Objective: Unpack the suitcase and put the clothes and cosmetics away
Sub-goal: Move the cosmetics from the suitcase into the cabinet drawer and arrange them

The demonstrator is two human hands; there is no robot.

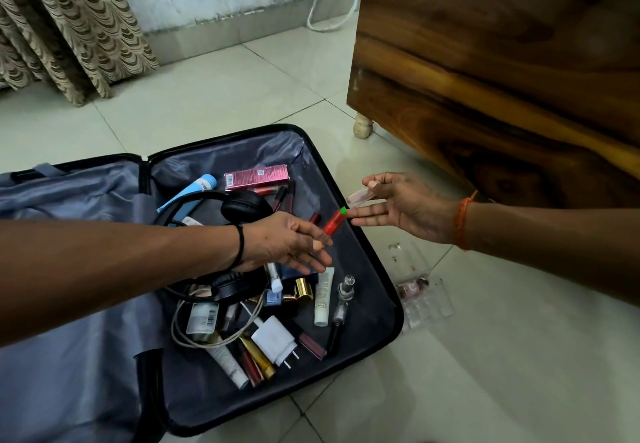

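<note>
Above the open suitcase (381, 304) on the floor, the left hand (287, 241) pinches a red tube (334, 222), green-capped end touching the right hand's (405, 207) straight fingertips (360, 222). The right thumb pins a pale tube (360, 196) against those fingers. Cosmetics, headphones (242, 205) and a charger (275, 340) lie inside the suitcase; a clear tray (424, 300) sits just right of it.

- Open black hard-shell suitcase (375, 366) with grey lining, flat on the floor under both hands.
- Small red tube with green cap (334, 222), tilted, pinched at its lower end by the left hand (284, 241), cap touching the right hand's fingertips (363, 214).
- Pale pink tube (360, 196) pinched in the right hand (408, 207).
- White squeeze tube (323, 298) lying just below the left hand's grip.
</note>
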